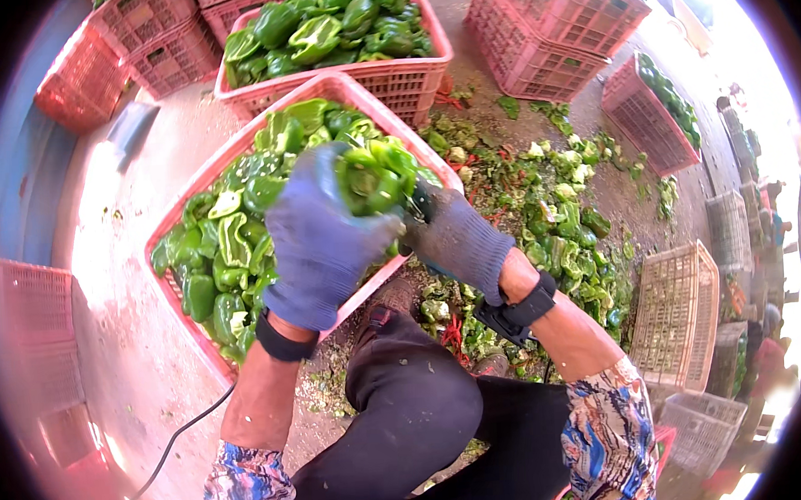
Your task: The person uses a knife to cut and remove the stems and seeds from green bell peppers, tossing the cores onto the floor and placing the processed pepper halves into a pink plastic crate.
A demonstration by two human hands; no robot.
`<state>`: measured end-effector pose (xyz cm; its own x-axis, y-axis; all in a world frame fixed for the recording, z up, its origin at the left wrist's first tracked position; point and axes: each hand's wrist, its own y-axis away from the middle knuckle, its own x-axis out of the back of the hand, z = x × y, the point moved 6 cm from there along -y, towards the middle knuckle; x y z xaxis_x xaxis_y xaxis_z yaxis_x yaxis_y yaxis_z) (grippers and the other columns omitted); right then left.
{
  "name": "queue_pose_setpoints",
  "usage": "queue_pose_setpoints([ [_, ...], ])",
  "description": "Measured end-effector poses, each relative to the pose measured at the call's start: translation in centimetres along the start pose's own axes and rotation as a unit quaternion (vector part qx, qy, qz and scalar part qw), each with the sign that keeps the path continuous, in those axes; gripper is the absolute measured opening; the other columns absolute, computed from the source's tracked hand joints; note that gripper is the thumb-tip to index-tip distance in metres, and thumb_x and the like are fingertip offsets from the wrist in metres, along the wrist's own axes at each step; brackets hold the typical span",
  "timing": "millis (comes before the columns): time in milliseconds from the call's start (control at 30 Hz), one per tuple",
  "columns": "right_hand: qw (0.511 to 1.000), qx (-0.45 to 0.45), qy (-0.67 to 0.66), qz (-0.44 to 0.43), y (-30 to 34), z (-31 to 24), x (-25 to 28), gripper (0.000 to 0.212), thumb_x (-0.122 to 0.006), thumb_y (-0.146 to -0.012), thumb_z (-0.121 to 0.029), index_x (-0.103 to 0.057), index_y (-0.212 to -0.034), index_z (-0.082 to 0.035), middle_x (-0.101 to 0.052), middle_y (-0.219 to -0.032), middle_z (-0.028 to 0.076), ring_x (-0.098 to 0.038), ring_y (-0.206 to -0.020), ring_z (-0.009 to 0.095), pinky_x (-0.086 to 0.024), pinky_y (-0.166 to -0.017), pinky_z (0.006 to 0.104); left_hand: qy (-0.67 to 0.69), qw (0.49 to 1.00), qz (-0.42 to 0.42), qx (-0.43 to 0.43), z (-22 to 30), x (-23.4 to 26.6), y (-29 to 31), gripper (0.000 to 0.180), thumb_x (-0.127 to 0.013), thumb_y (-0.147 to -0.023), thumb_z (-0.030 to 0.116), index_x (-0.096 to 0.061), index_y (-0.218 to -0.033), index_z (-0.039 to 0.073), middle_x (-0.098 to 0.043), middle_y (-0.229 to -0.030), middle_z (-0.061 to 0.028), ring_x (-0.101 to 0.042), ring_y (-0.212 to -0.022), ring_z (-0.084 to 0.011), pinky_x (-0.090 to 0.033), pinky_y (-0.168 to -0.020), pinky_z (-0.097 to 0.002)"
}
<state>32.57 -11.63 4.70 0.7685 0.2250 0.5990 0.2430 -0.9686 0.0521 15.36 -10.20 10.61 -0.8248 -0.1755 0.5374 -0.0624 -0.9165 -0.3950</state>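
Observation:
My left hand, in a blue knit glove, is wrapped round a green bell pepper that looks cut open, its hollow inside partly showing. Close against the pepper's right side, my right hand is closed in a darker, soiled glove. Something dark sticks out at its fingers, too blurred and covered to name. Both hands are over the near right rim of a pink plastic crate, which is heaped with green peppers, some whole and some opened.
Another pink crate of peppers stands just beyond. On the floor to the right lies a heap of pepper scraps. Stacked pink crates rise at the back; a pale crate is at the right. A black cable runs along the left floor.

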Motion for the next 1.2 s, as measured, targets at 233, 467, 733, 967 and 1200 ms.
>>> queue_pose_setpoints([
  [233,0.993,-0.046,0.058,-0.096,-6.2,1.9,-7.0,0.048,-0.067,-0.097,-0.021,-0.064,-0.143,-0.006,-0.076,-0.096,0.025,-0.074,-0.084,0.034,-0.061,-0.079,0.0449,0.434,0.872,0.064,0.218,-10.3,3.9,1.5,0.057,-0.077,-0.081,0.011,-0.063,-0.134,-0.003,-0.076,-0.118,-0.0131,-0.076,-0.104,-0.0204,-0.063,-0.091,-0.0327],
  [467,0.985,-0.154,0.030,-0.070,-1.9,0.8,-0.8,0.034,-0.067,-0.102,-0.024,-0.074,-0.126,-0.001,-0.077,-0.086,0.010,-0.070,-0.064,0.016,-0.059,-0.059,0.0335,0.318,0.940,-0.030,0.120,-11.6,5.4,1.6,0.080,-0.093,-0.067,0.002,-0.062,-0.141,0.002,-0.069,-0.131,-0.0074,-0.066,-0.119,-0.0163,-0.053,-0.108,-0.0315],
  [733,0.951,-0.115,-0.282,0.047,-0.9,-7.7,-2.6,0.024,-0.075,-0.096,-0.010,-0.079,-0.119,-0.004,-0.073,-0.086,0.000,-0.066,-0.068,0.007,-0.055,-0.058,0.0250,0.201,0.977,-0.063,0.022,-7.1,4.1,2.7,0.078,-0.077,-0.064,-0.010,-0.061,-0.139,0.005,-0.067,-0.136,-0.0100,-0.065,-0.128,-0.0223,-0.050,-0.113,-0.0354],
  [967,0.923,-0.186,-0.336,-0.008,0.8,-2.9,-3.3,0.033,-0.073,-0.099,-0.016,-0.076,-0.127,0.000,-0.068,-0.078,0.000,-0.062,-0.059,0.007,-0.051,-0.054,0.0266,0.137,0.986,-0.093,0.024,-7.3,0.9,5.0,0.069,-0.079,-0.070,-0.008,-0.062,-0.136,0.004,-0.068,-0.133,-0.0132,-0.067,-0.125,-0.0285,-0.051,-0.110,-0.0366],
  [1200,0.873,-0.183,-0.449,-0.045,2.9,1.3,-4.7,0.028,-0.075,-0.099,-0.023,-0.074,-0.119,-0.002,-0.072,-0.090,0.001,-0.068,-0.074,0.008,-0.055,-0.065,0.0262,-0.001,0.987,-0.128,-0.099,-2.9,-1.7,4.6,0.068,-0.081,-0.073,0.002,-0.062,-0.138,0.004,-0.068,-0.131,-0.0211,-0.066,-0.122,-0.0435,-0.055,-0.106,-0.0480],
])
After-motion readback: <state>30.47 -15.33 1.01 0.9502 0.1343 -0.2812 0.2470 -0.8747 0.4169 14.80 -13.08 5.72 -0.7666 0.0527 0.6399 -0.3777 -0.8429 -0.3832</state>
